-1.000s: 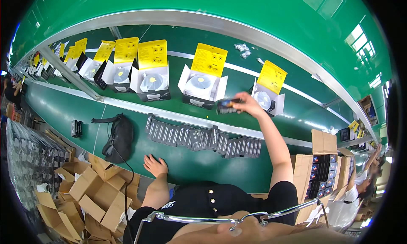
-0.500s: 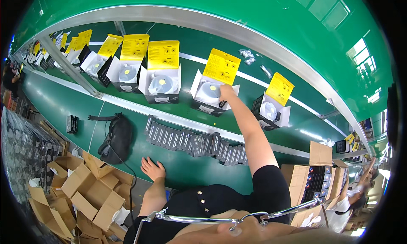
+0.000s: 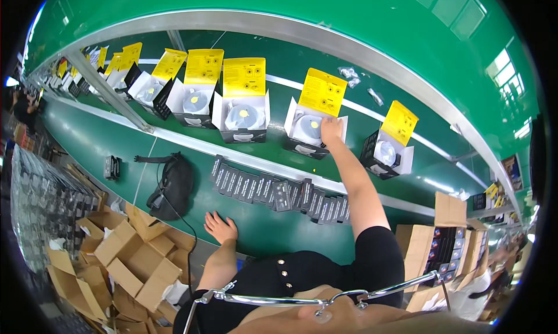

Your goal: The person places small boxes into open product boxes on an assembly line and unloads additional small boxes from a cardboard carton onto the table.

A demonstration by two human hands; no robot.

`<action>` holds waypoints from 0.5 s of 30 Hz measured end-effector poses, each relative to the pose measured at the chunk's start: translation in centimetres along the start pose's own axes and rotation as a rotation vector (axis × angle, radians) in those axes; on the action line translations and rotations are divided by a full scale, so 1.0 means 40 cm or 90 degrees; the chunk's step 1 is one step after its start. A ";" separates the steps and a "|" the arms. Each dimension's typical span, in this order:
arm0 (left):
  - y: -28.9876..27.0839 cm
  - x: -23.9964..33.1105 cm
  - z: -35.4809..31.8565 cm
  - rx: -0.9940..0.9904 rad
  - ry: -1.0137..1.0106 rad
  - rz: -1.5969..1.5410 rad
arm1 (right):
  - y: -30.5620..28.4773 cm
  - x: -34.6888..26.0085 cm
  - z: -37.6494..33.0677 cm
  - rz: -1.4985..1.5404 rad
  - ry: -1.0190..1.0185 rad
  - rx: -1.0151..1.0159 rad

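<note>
Fingers point(image 3: 332, 126) of the right hand point(image 3: 331, 130) lie pressed together inside the open white box point(image 3: 308, 130) — left hand point(image 3: 221, 226) spread flat on the belt point(image 3: 174, 142).

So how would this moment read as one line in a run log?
right hand: reaching into open white box on belt | left hand: flat on green bench | row of dark packets: untouched

Right hand point(image 3: 331, 130) reaches into open box point(image 3: 314, 128); left hand point(image 3: 221, 226) rests flat.

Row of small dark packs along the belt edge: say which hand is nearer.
Left. The left hand lies flat just below the row of dark packs; the right hand reaches past it into an open box.
</note>
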State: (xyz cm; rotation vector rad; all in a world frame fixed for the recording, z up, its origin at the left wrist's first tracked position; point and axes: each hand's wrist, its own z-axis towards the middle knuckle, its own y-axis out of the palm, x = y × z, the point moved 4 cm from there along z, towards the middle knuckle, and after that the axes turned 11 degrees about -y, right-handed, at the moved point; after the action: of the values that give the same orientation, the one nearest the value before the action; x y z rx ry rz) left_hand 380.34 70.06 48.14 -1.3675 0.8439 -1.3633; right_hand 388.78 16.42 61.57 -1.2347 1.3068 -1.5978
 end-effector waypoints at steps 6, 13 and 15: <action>-0.004 -0.023 0.034 0.012 -0.010 -0.018 | -0.140 -0.214 -0.241 0.393 -0.107 0.043; -0.029 -0.044 0.078 0.021 0.004 -0.022 | -0.104 -0.292 -0.329 0.426 0.001 -0.032; -0.044 -0.041 0.088 0.011 0.008 -0.024 | 0.024 -0.298 -0.329 0.455 -0.018 -0.114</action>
State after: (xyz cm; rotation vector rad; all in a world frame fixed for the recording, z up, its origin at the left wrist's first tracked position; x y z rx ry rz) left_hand 383.30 72.69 49.75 -1.3689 0.8172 -1.4057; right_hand 379.47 31.04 57.56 -0.7439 1.6546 -0.9644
